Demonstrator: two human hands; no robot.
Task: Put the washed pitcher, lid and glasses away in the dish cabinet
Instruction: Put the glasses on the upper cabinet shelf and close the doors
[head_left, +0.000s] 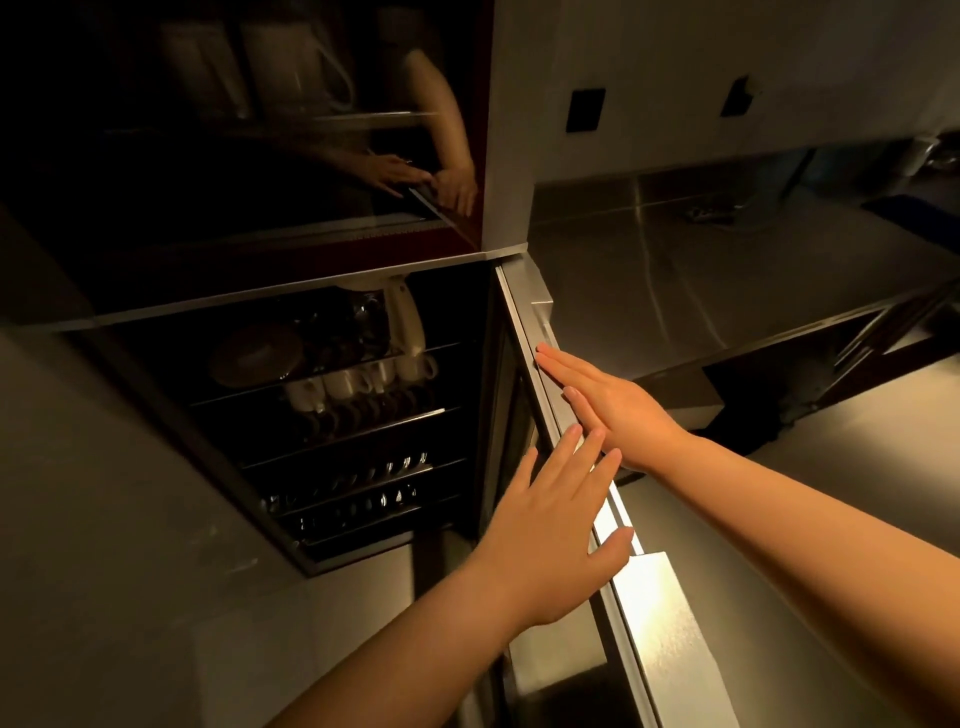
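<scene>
Dish cabinet (291, 467) lower compartment stands open, its door (550, 364) swung out to the right, edge-on to the camera. Left of the door, on the wire shelves inside: a dark round plate (254, 356) leaning up, a row of white cups (358, 382) right of it, a white pitcher (402, 317) above the cups near the door hinge side. It looks already put away; lid and glasses are too dark to pick out, something glassy sits just left of the pitcher but can't tell what. Lower shelves hold shiny small items, unclear.

Left hand (550, 525) lies flat against the door's edge, fingers straight and spread, holding nothing. Right hand (608, 405) just beyond it up the door, also flat, fingers straight and together, fingertips touching the door's metal rim, holding nothing. Both palms wide, no grasp.

Right of the door: steel counter (727, 249), well apart. Above the door, the upper glass panel (260, 156) reflects both hands.

Judgement: step is closing the door, task near its end. To do it well: push with both flat palms evenly, sweep the door leftward toward the cabinet, keep fingers off the hinge-side gap, slow before it meets the frame so the cups and pitcher don't rattle, then press until it seats.
</scene>
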